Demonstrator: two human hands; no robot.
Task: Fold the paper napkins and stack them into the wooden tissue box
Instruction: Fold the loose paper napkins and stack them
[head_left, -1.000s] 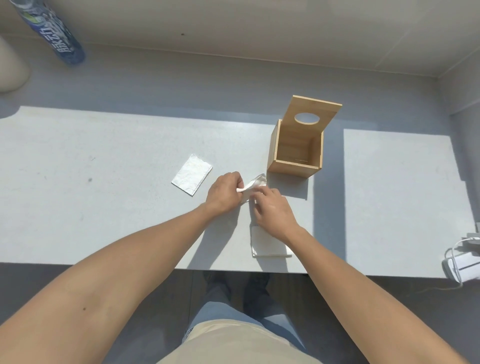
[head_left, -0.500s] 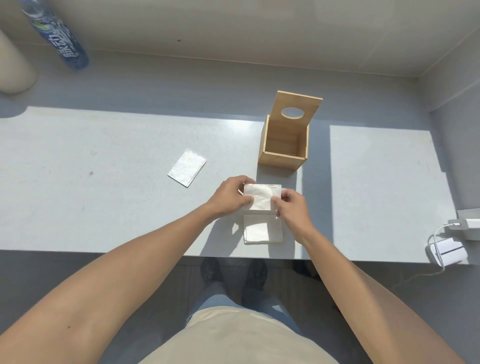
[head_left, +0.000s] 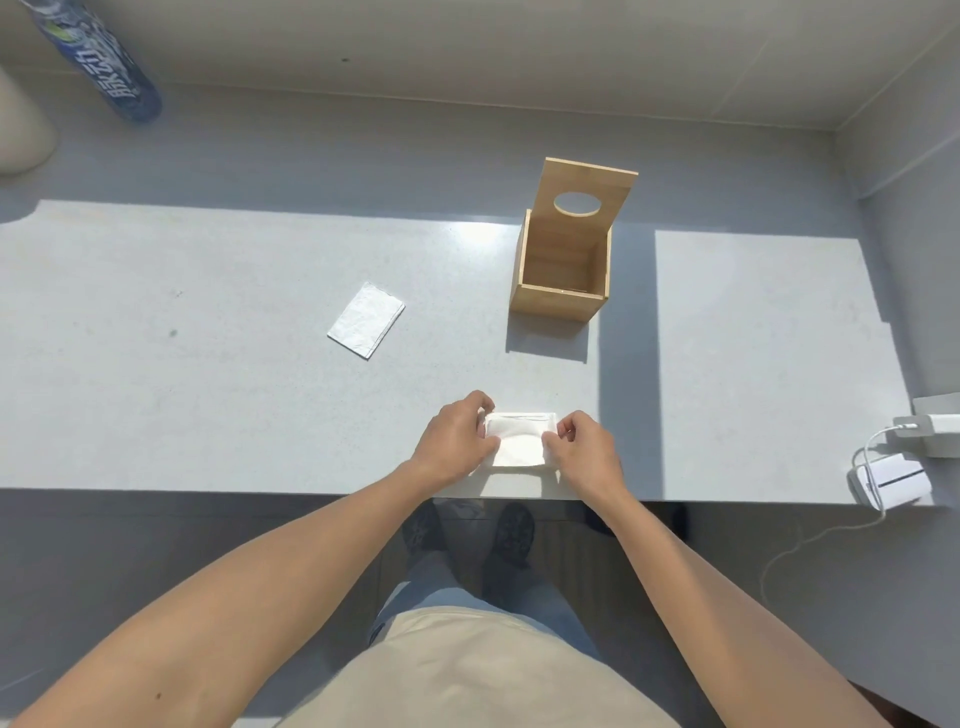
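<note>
2 hands pinch 1 white napkin (head_left: 519, 439) flat on the tabletop (head_left: 208, 405) near its front edge: left hand (head_left: 457, 441) grips the left end, right hand (head_left: 582, 447) the right end, fingers pressed on paper. 1 folded napkin (head_left: 366, 319) lies well apart, farther back on the left. Wooden tissue box (head_left: 563, 275) stands behind, lid (head_left: 587, 208) raised upright.

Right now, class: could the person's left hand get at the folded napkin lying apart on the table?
Probably yes. The folded napkin lies in the open on the table, nothing between it and the left hand, though both hands are busy pinching another napkin.
</note>
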